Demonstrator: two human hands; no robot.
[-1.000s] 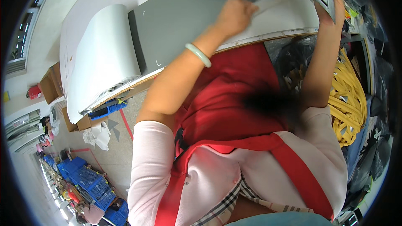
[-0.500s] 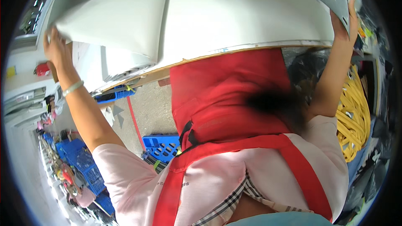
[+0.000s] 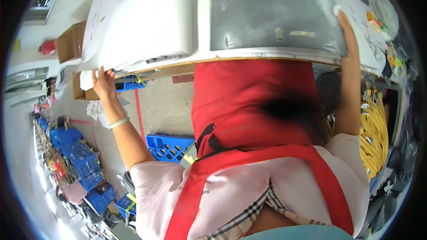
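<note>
My left hand [image 3: 104, 83] is at the near left corner of the folded-over white sheets [image 3: 147, 22], fingers bent around the edge of a sheet. These sheets curve back on themselves at the left of the table, their layered edges showing at the front. To the right, a flat dark grey sheet [image 3: 271, 18] with worn light patches lies over white sheets. My right hand [image 3: 348, 31] grips its right edge. A small white round thing [image 3: 337, 9] shows at that hand's fingertip; what it is I cannot make out.
The table's wooden front edge [image 3: 213, 58] runs close before my red apron [image 3: 253, 102]. Cardboard boxes [image 3: 71, 42] stand beyond the left end. Blue crates [image 3: 84, 164] line the floor at left; another blue crate [image 3: 167, 146] is beside me. Yellow straps [image 3: 373, 138] hang at right.
The grey sheet, raised at the right before, has come down flat on the white sheets. My left hand has moved nearer and rightward, and the white sheets' raised left side is lower.
</note>
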